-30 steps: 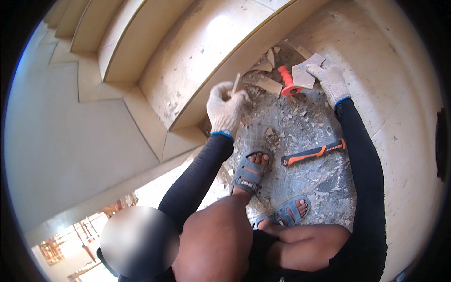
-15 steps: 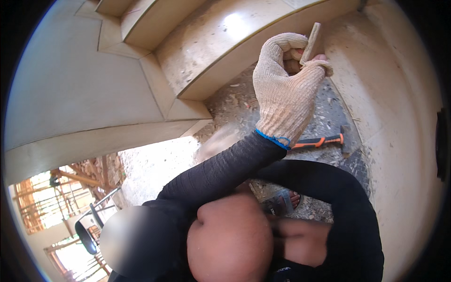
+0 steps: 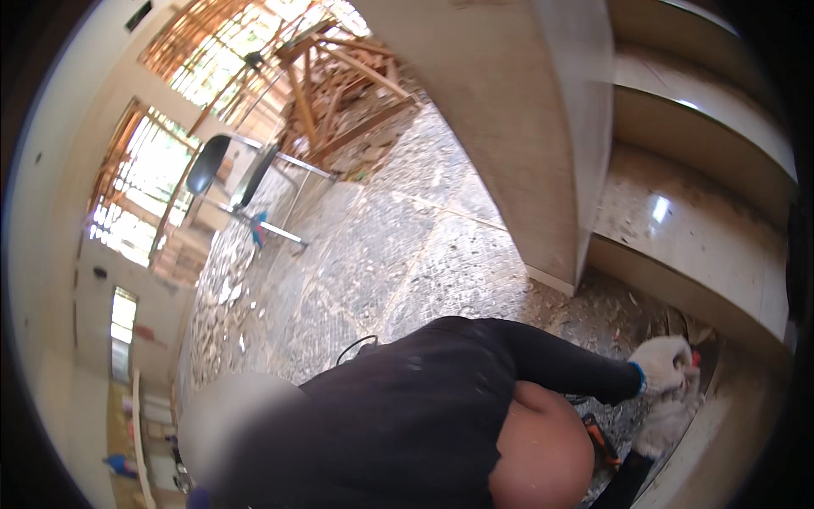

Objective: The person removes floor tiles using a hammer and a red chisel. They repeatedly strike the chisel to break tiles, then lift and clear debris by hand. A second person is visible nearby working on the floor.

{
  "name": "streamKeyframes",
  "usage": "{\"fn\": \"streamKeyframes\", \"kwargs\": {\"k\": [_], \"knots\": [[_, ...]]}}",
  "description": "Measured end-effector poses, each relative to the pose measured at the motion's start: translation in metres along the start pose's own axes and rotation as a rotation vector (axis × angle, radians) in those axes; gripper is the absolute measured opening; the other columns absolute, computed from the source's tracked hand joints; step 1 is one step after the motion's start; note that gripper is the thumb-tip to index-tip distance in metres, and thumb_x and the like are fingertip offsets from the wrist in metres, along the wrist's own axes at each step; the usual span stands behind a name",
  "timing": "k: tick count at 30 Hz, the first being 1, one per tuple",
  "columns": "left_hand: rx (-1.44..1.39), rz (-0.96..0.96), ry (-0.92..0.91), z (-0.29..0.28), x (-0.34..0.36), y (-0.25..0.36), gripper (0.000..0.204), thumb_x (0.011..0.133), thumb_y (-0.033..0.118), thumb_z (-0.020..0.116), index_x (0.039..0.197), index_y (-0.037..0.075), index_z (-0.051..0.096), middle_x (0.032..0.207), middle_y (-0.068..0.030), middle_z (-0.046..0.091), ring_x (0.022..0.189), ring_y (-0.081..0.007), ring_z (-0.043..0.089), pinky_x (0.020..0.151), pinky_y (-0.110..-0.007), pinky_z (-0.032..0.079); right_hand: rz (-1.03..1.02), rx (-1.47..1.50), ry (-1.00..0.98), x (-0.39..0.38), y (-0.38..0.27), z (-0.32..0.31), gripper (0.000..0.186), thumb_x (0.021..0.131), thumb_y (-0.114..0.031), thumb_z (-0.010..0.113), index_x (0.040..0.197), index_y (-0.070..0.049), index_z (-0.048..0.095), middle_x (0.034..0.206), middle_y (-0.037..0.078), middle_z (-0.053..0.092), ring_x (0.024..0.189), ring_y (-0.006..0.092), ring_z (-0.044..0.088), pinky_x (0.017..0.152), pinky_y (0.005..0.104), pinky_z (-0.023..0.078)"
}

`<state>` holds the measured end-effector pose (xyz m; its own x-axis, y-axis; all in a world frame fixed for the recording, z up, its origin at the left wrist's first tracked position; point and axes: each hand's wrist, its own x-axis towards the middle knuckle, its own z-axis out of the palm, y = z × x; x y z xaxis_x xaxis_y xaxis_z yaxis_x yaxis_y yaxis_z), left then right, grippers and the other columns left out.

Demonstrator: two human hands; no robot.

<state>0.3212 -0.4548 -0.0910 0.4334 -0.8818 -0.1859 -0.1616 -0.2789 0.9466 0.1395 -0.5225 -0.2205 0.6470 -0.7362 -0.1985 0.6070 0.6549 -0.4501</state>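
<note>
Near the right edge of the view, my left hand, in a pale knit glove with a blue cuff, has its fingers curled in. What lies between them is too small and blurred to name. Just below and touching it is my right hand, also gloved; its fingers are blurred and partly hidden. Both hands are low beside the bottom stair step. An orange-and-black tool handle lies on the floor between my bare knee and my right hand.
Tiled stairs rise at the upper right beside a pale side panel. Rubble and dust litter the grey floor. A metal-framed chair stands at the left. Broken timber is heaped beyond it near barred windows.
The view has swung left toward the room. My hands now appear at the lower right, close together. The thin strip seen in my left hand earlier can no longer be made out.
</note>
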Motion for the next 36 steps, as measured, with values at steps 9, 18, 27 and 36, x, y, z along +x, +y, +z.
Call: {"fn": "streamKeyframes", "kwargs": {"k": [9, 18, 27, 36], "knots": [[0.011, -0.278, -0.128, 0.000, 0.011, -0.025, 0.044, 0.084, 0.032, 0.090, 0.118, 0.007, 0.080, 0.118, -0.0214, 0.079, 0.116, -0.0406, 0.076, 0.099, -0.047, 0.060, -0.150, -1.257, 0.097, 0.001, -0.012, 0.006, 0.043, 0.116, -0.028, 0.056, 0.150, -0.003, 0.066, 0.155, 0.015, 0.063, 0.143, 0.0280, 0.063, 0.118, 0.0410, 0.051], [-0.006, 0.401, 0.133, 0.049, 0.005, 0.043, 0.054, 0.070, 0.022, 0.085, 0.121, 0.008, 0.074, 0.122, -0.0204, 0.069, 0.119, -0.0439, 0.066, 0.103, -0.054, 0.053, -0.017, -1.108, 0.204, -0.001, 0.005, 0.055, 0.038, 0.116, -0.026, 0.060, 0.144, -0.002, 0.070, 0.136, 0.011, 0.071, 0.118, 0.0227, 0.068, 0.101, 0.0373, 0.056], [0.018, 1.003, -0.225, 0.139, -0.015, 0.070, 0.056, 0.102, 0.065, 0.076, 0.130, 0.017, 0.077, 0.122, -0.0117, 0.078, 0.112, -0.0397, 0.075, 0.092, -0.060, 0.058, 0.263, -0.986, -0.340, 0.019, 0.121, 0.152, 0.037, 0.116, -0.027, 0.063, 0.141, 0.000, 0.072, 0.111, 0.008, 0.080, 0.093, 0.0178, 0.073, 0.084, 0.0340, 0.060], [-0.028, 0.358, -0.105, 0.085, -0.003, -0.018, 0.022, 0.075, 0.010, 0.080, 0.097, 0.011, 0.081, 0.095, -0.0120, 0.075, 0.096, -0.0353, 0.074, 0.085, -0.048, 0.061, -0.057, -1.099, 0.409, -0.023, 0.036, 0.006, 0.032, 0.108, -0.022, 0.071, 0.134, -0.004, 0.076, 0.117, 0.014, 0.082, 0.107, 0.0226, 0.079, 0.094, 0.0382, 0.062]]}}
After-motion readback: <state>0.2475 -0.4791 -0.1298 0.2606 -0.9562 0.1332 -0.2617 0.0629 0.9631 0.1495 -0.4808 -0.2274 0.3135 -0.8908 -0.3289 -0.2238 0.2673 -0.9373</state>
